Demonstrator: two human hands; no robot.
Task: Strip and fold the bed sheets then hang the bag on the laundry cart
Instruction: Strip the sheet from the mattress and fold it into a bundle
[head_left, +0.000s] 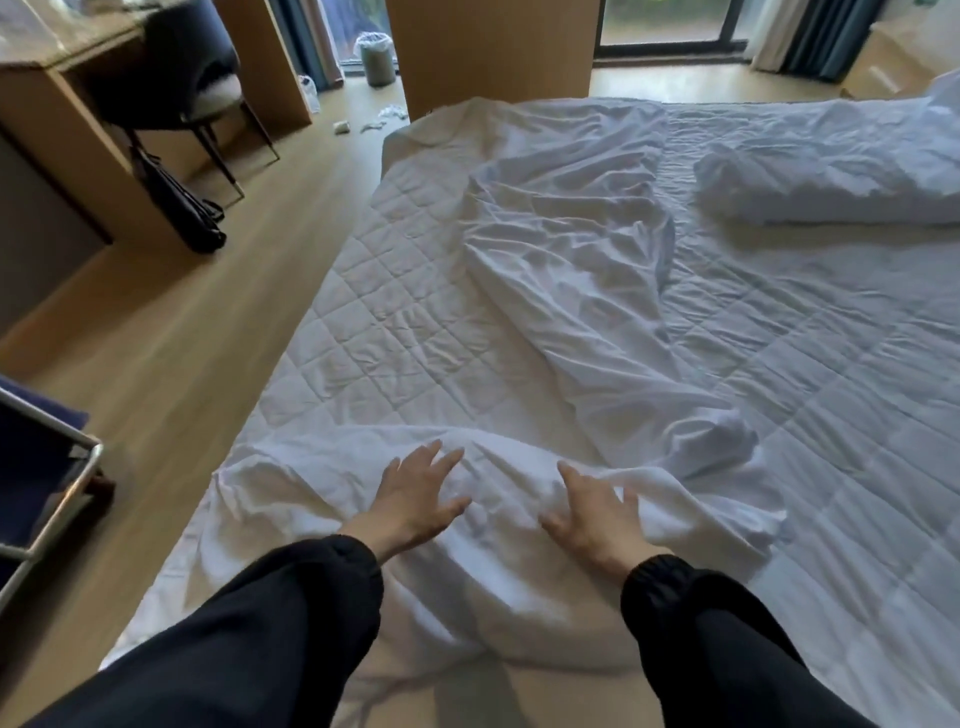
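A crumpled white bed sheet (566, 291) lies bunched in a long ridge down the middle of the bed, over the quilted mattress pad (395, 332). Its near end is heaped at the foot of the bed. My left hand (415, 499) rests on that heap with fingers spread and straight. My right hand (597, 514) lies flat on the same heap a little to the right, fingers spread too. Both arms wear black sleeves. A metal-framed laundry cart (57, 488) with a dark blue bag shows at the left edge.
A white pillow (831, 182) lies at the far right of the bed. A desk (67, 130), a dark chair (197, 78) and a black bag (182, 202) stand on the left. A bin (376, 57) and scraps of litter are on the wooden floor beyond.
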